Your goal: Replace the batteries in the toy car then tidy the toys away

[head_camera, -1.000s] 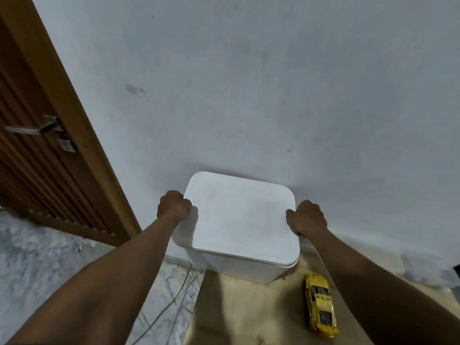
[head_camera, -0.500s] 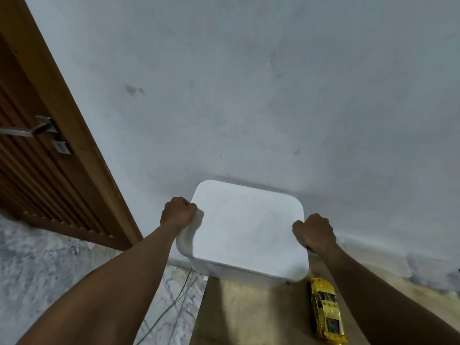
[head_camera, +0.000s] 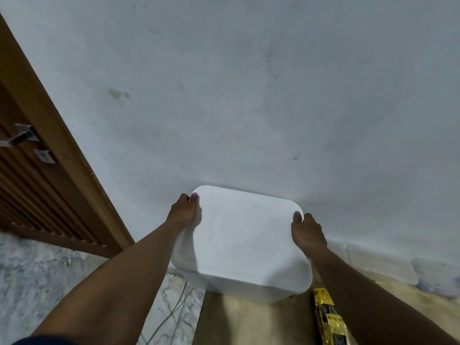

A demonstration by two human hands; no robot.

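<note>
Left hand [head_camera: 183, 213] and right hand [head_camera: 307, 230] grip the lidded white plastic storage box [head_camera: 245, 241] by its sides. Yellow toy car [head_camera: 329, 319] on beige worktop [head_camera: 251, 322], right of box, not stowed; battery state unseen.

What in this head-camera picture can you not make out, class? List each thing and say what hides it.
Head view only:
- Inside of the white box: its lid covers it.
- Yellow toy car: partly behind the right forearm and cut off by the bottom edge; its battery cover does not show.
- Left hand and right hand: the fingers curl under the lid's rim, out of sight.
- Door handle: cut off by the left edge.
</note>
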